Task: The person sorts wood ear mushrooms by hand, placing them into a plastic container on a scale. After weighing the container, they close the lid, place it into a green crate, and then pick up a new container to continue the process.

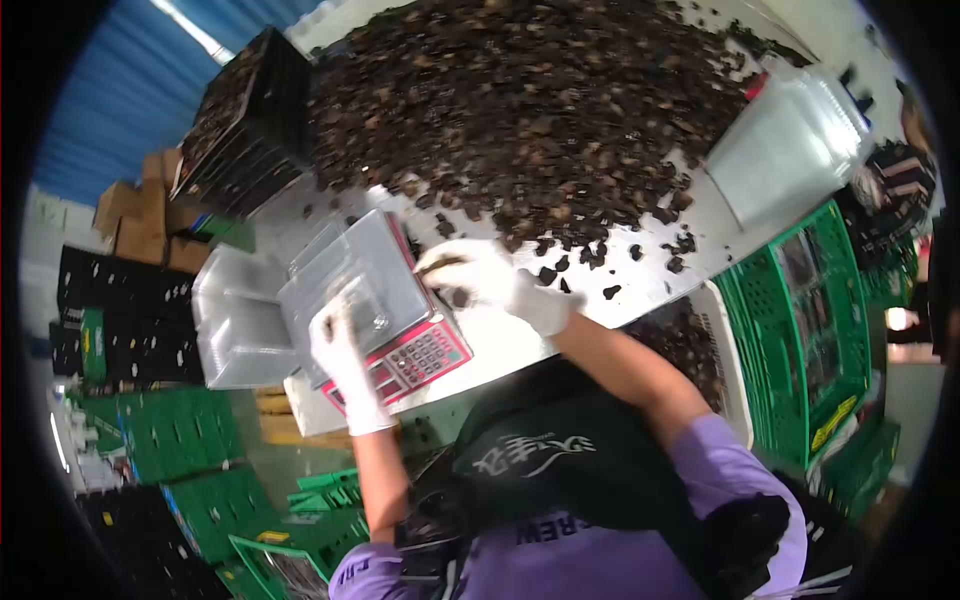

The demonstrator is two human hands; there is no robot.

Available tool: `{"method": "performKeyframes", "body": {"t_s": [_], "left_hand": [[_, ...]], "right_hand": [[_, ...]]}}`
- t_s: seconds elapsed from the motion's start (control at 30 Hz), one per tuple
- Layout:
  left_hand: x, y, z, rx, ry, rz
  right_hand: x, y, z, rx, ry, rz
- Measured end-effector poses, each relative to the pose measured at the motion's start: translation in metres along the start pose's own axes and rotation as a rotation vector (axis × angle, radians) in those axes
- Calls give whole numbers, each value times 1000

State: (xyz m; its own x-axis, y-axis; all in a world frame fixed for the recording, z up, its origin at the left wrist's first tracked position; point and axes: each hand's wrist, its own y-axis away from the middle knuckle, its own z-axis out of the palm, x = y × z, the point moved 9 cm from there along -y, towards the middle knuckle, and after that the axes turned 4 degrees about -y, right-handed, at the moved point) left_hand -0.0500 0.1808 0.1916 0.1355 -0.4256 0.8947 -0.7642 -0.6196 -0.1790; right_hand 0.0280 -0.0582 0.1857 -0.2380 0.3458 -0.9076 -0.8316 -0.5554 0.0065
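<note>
Nearest the cam was our dark apron [575, 455] w/ white lettering, over a purple shirt [580, 565]. We had white gloves on both hands. Our L hand [338, 340] was at the clear container [362, 305] on the red scale [425, 358], fingers bent by its near side; we couldn't tell if they gripped it. The container's contents were too blurred to ID. Our R hand [475, 272] was just beyond the scale's R side, thumb & fingers closed on a small brown piece [440, 264].

L of the scale we had nested clear tubs [240, 325], tipped on their side. A big heap [510, 110] of dark, irregular pcs covered much of the white table [500, 345], w/ a few loose near its edge. The black crate [245, 125] at the heap's L end held more dark pcs. At its R end, on the table, was a tilted stack of clear containers [790, 145].

Below the table's R edge, a white basket [735, 370] held dark pcs too; beside it, a green crate [850, 300] had packs inside, contents unclear. Far L, we had black crates [130, 315] stacked near green crates [180, 425], w/ cardboard boxes [150, 225] behind.
</note>
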Motion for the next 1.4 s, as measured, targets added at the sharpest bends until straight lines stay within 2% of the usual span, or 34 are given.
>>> {"method": "performKeyframes", "body": {"t_s": [0.03, 0.07, 0.1, 0.17, 0.2, 0.3, 0.33, 0.37, 0.43, 0.47, 0.5, 0.53, 0.57, 0.6, 0.63, 0.67, 0.7, 0.73, 0.77, 0.83, 0.87, 0.9, 0.97, 1.03, 1.07, 1.13, 1.17, 1.23, 1.27, 1.3, 1.33, 1.37, 1.4], "left_hand": [[-25, -16, -18, 47, -6, -38], [-45, -28, -29, 22, -29, -52], [-65, -40, -37, 4, -52, -62], [-104, -56, -45, -22, 111, -109], [-125, -63, -49, -68, 92, -223], [-132, -61, -44, -112, 58, -220], [-127, -65, -44, -153, -160, -1], [-136, -64, -46, -163, -158, -13], [-88, -50, -37, -223, -584, 275], [-64, -42, -33, -265, -666, 212], [-54, -39, -35, -196, -773, 390], [-39, -36, -36, -184, -850, 357], [-16, -31, -39, -172, -928, 324], [0, -27, -42, -91, -920, 395], [10, -24, -39, -97, -914, 388], [28, -16, -28, -155, -720, 457], [47, -5, -15, -210, -526, 524], [49, 4, 7, -306, -339, 358], [47, 16, 34, -378, -308, 457], [53, 58, 102, -593, -252, 643], [40, 77, 137, -759, -192, 576], [37, 95, 162, -805, -150, 563], [5, 115, 211, -825, -213, 636], [-15, 119, 249, -880, -341, 469], [-16, 120, 260, -887, -344, 477], [-23, 120, 273, -831, -592, 525], [-31, 121, 277, -836, -593, 532], [-37, 109, 271, -669, -362, 572], [-43, 102, 267, -577, -281, 545], [-75, 96, 273, -663, -10, 71], [-89, 98, 278, -738, 294, -172], [-100, 103, 283, -796, 598, -420], [-87, 102, 278, -824, 635, -431]], "right_hand": [[26, -25, 23, -6, 26, -16], [11, -31, 54, -44, 73, 40], [-3, -42, 73, 62, 467, -303], [32, -74, 109, 109, 633, -237], [49, -88, 125, 86, 746, -189], [92, -104, 155, 19, 982, -122], [98, -102, 159, 16, 1002, -179], [104, -99, 163, 10, 1023, -235], [82, -77, 156, 29, 1167, -409], [60, -65, 141, -15, 1111, -367], [46, -55, 122, -31, 1146, -291], [43, -46, 92, -11, 1172, -242], [42, -28, 51, 128, 1133, -320], [38, -10, 12, 273, 1145, -457], [40, 10, -30, 495, 1340, -378], [33, 33, -69, 610, 1290, -272], [42, 60, -106, 677, 1214, -54], [49, 75, -130, 757, 1357, 68], [61, 88, -152, 784, 1328, 282], [74, 100, -159, 795, 1402, 335], [87, 102, -160, 752, 1423, 284], [97, 104, -160, 709, 1444, 231], [91, 113, -161, 752, 1381, 194], [90, 134, -174, 878, 827, 299], [121, 140, -189, 806, 267, 284], [103, 146, -185, 624, -255, 60], [94, 148, -183, 548, -484, -21], [92, 156, -189, 568, -510, -42], [95, 154, -190, 503, -601, -103], [91, 150, -187, 434, -693, -165], [107, 151, -191, 559, -822, -72], [107, 147, -191, 556, -832, -73], [92, 141, -188, 541, -373, -42]]}}
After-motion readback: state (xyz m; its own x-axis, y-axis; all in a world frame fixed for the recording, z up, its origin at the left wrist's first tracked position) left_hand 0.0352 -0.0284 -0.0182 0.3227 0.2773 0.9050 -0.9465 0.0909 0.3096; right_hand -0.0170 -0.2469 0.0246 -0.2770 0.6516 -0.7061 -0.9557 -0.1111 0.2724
